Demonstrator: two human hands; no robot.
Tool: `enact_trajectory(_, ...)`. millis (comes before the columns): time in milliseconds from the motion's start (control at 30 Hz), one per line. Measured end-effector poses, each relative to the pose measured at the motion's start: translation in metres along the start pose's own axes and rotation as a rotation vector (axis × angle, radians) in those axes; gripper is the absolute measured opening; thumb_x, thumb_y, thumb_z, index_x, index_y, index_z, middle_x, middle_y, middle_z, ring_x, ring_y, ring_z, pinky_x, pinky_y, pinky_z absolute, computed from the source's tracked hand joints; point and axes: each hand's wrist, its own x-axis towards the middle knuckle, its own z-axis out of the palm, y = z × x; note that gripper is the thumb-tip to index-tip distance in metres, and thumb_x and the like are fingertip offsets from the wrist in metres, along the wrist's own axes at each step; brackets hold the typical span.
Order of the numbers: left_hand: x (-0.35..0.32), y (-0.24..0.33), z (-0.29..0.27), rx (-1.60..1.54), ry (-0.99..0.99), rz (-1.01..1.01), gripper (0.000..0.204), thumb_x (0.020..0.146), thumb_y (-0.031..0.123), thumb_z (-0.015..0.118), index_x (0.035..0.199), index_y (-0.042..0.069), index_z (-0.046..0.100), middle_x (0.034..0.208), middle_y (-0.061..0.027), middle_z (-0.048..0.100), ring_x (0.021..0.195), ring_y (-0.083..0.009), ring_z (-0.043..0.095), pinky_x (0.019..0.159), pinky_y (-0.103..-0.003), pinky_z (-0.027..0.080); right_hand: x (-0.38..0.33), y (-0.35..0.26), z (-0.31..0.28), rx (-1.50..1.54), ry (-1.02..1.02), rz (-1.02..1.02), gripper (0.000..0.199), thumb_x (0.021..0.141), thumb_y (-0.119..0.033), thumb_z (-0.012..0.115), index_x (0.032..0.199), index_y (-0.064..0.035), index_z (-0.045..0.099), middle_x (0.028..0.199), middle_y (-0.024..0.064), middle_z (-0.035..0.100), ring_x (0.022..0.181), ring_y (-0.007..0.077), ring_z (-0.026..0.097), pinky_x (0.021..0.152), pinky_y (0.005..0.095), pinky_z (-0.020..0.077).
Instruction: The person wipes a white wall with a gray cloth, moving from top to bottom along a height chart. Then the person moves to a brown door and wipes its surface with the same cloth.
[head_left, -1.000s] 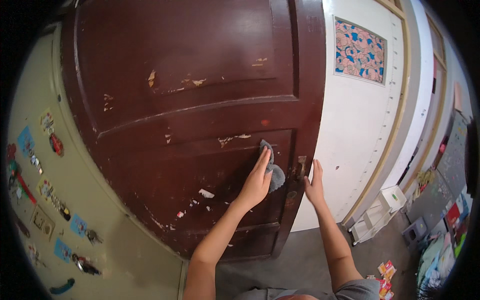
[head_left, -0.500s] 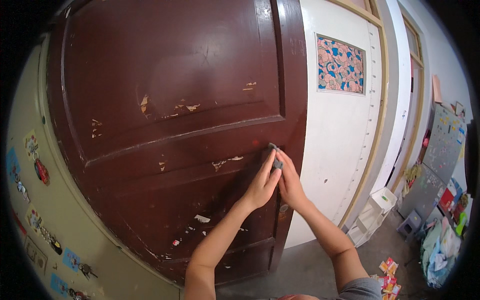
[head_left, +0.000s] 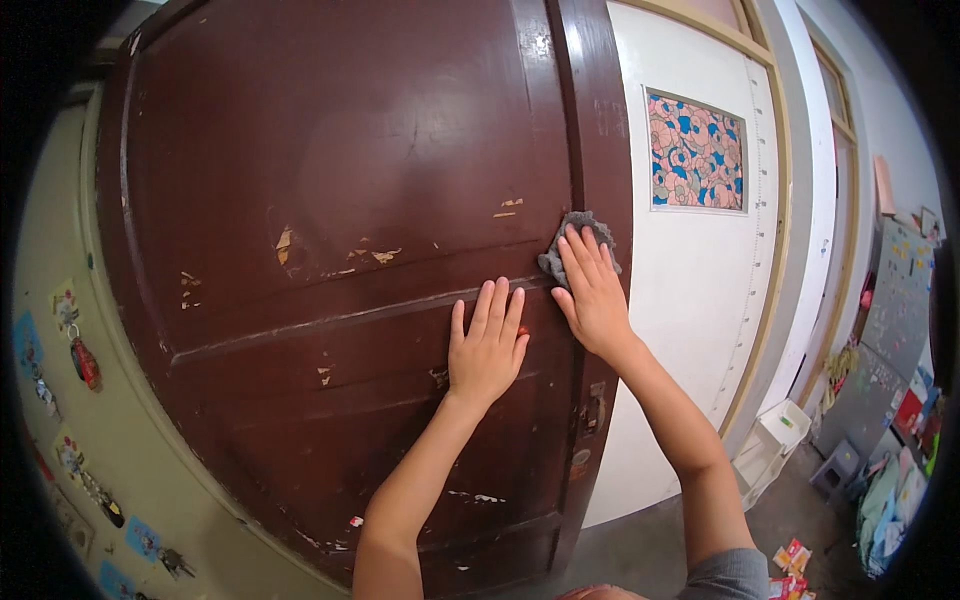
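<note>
A dark red-brown panelled door (head_left: 350,160) fills most of the view, its paint chipped in several spots. My right hand (head_left: 597,300) presses a crumpled grey cloth (head_left: 572,225) against the door near its right edge, holding it there under outstretched fingers. Lower and to the left, my left hand (head_left: 485,345) lies on the door with nothing in it, fingers slightly apart and pointing up. Below my right hand a worn metal handle (head_left: 595,408) sits on the door's edge strip.
Right of the door is a white door (head_left: 690,300) with a flower-patterned pane (head_left: 697,152). Keys (head_left: 175,563) and trinkets hang on the left wall. A white rack (head_left: 780,430), a purple stool (head_left: 835,468), a grey fridge (head_left: 885,320) and packets (head_left: 793,557) are at right.
My hands were together around the grey cloth and have parted. The right hand has carried the cloth up and right against the door; the left has moved left and now lies flat.
</note>
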Motion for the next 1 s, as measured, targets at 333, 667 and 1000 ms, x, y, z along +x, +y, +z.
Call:
enact_trajectory(333, 0.003, 0.005, 0.015, 0.146, 0.118, -0.037, 0.064, 0.083, 0.037, 0.061, 0.140, 0.012, 0.046, 0.145, -0.0073, 0.043, 0.137, -0.0226, 0.035, 0.113, -0.052, 0.021, 0.064, 0.031, 0.002, -0.184, 0.154, 0.022, 0.058, 0.091, -0.019, 0.058, 0.144, -0.0080, 0.038, 0.155, 0.0149, 0.026, 0.143, 0.0359, 0.023, 0.114, 0.0535, 0.0215)
enact_trajectory(667, 0.002, 0.005, 0.015, 0.141, 0.140, -0.046, 0.064, 0.082, 0.036, 0.063, 0.139, 0.013, 0.048, 0.144, -0.0061, 0.045, 0.136, -0.0220, 0.038, 0.113, -0.050, 0.022, 0.044, 0.024, 0.011, -0.146, 0.158, 0.114, 0.063, 0.087, -0.016, 0.063, 0.144, -0.0094, 0.038, 0.155, 0.0204, 0.022, 0.142, 0.0428, 0.020, 0.111, 0.0595, 0.0197)
enact_trajectory(1000, 0.003, 0.006, 0.014, 0.115, 0.135, -0.045, 0.063, 0.083, 0.035, 0.061, 0.140, 0.012, 0.048, 0.144, -0.0075, 0.045, 0.136, -0.0230, 0.037, 0.112, -0.050, 0.022, 0.016, 0.032, 0.010, -0.059, 0.110, 0.128, 0.065, 0.088, -0.017, 0.060, 0.147, -0.0068, 0.032, 0.156, 0.0240, 0.015, 0.143, 0.0458, 0.014, 0.111, 0.0622, 0.0141)
